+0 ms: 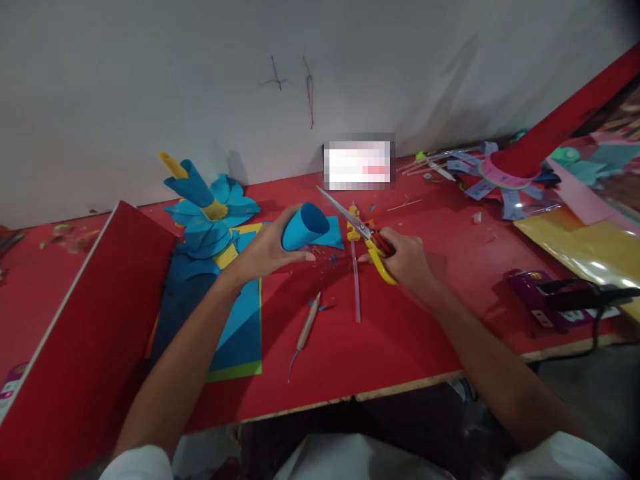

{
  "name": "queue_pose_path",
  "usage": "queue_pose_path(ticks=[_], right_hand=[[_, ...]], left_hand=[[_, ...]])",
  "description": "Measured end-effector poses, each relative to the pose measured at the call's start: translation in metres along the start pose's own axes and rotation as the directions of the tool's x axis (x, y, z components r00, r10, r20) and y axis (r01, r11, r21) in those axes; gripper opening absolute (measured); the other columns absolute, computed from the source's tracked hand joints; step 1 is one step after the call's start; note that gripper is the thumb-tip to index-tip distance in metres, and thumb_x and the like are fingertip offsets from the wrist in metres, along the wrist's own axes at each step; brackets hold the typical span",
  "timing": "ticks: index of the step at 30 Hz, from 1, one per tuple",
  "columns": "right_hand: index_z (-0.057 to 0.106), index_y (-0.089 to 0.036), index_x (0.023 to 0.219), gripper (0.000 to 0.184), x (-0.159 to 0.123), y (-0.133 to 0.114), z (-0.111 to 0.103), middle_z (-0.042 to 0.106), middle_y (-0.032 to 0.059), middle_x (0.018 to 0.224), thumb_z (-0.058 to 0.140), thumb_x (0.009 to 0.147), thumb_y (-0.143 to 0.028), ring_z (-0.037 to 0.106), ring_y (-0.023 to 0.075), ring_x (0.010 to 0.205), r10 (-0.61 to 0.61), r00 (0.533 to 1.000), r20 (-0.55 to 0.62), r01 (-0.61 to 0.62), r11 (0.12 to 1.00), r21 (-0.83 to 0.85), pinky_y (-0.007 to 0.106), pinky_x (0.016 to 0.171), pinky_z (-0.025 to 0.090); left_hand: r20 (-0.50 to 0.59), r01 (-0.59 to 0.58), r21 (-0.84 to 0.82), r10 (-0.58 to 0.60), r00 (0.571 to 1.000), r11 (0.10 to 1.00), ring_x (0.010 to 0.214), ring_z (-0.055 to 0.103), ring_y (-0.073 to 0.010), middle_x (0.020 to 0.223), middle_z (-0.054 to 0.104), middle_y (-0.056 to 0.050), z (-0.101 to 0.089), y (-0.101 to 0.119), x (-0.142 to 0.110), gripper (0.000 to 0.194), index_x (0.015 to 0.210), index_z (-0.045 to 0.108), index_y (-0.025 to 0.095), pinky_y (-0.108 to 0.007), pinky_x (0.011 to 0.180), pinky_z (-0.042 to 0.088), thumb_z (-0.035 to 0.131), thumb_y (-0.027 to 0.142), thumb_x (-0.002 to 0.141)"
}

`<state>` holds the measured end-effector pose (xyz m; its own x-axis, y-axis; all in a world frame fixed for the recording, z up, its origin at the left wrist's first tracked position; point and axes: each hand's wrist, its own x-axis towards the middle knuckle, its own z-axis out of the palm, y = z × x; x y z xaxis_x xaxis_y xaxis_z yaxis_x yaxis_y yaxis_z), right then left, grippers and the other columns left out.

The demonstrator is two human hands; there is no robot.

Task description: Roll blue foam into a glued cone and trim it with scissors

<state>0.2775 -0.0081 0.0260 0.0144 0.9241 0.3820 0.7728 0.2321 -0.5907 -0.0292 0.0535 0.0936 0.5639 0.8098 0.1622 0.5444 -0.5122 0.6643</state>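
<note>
My left hand (273, 245) is closed around a rolled blue paper tube (299, 232), its open end tilted up to the right. In my right hand (407, 259) is a pair of scissors (371, 243) with yellow and red handles, its blades pointing up and left, apart from the tube. Behind the blades lies a yellow hot glue gun-like piece whose kind I cannot make out (353, 223), above a clear stick (357, 287). A wooden-handled tool with a thin curved metal tip (309, 323) rests on the red table (330, 373) between my arms.
Blue petal shapes with a blue and yellow tube (193, 190) stand at the back left. Blue sheets (243, 327) lie beneath my left forearm. A red divider (90, 333) rises at left. On the right are a purple box (537, 303), yellow sheets (585, 247) and a red post (565, 123).
</note>
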Motion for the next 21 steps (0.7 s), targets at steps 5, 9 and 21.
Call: queue_pose_path(ticks=[5,9,21], right_hand=[[0.049,-0.024,0.071,0.052,0.0,-0.001,-0.001,0.052,-0.0007,0.061,0.068,0.085,-0.07,0.043,0.0144,0.057,0.034,0.999,-0.009,-0.034,0.999,-0.04,0.03,0.057,0.028],[0.052,-0.023,0.072,0.051,0.0,0.0,0.004,0.053,-0.0002,0.06,0.068,0.085,-0.07,0.042,0.0147,0.057,0.018,1.0,0.004,-0.017,0.998,-0.068,0.03,0.057,0.026],[0.042,-0.025,0.068,0.056,0.002,-0.011,0.001,0.052,-0.0012,0.059,0.066,0.084,-0.072,0.046,0.0142,0.056,0.079,0.997,-0.023,-0.078,0.996,0.043,0.028,0.057,0.03]], left_hand=[[-0.017,-0.069,0.513,0.091,0.996,0.855,0.127,0.064,-0.0394,0.141,0.068,-0.019,0.003,-0.017,0.002,0.077,0.164,0.042,0.023,-0.056,0.109,0.047,0.072,0.027,0.094],[0.099,-0.224,0.646,0.211,0.973,0.73,0.127,0.062,-0.0359,0.129,0.071,-0.017,0.007,-0.024,-0.002,0.074,0.163,0.045,0.023,-0.059,0.116,0.039,0.047,0.001,0.092],[-0.184,-0.092,0.615,0.256,0.949,0.783,0.139,0.053,-0.0271,0.113,0.074,-0.009,-0.001,-0.05,0.076,0.047,0.136,0.066,0.02,-0.074,0.128,0.018,0.035,0.004,0.104]])
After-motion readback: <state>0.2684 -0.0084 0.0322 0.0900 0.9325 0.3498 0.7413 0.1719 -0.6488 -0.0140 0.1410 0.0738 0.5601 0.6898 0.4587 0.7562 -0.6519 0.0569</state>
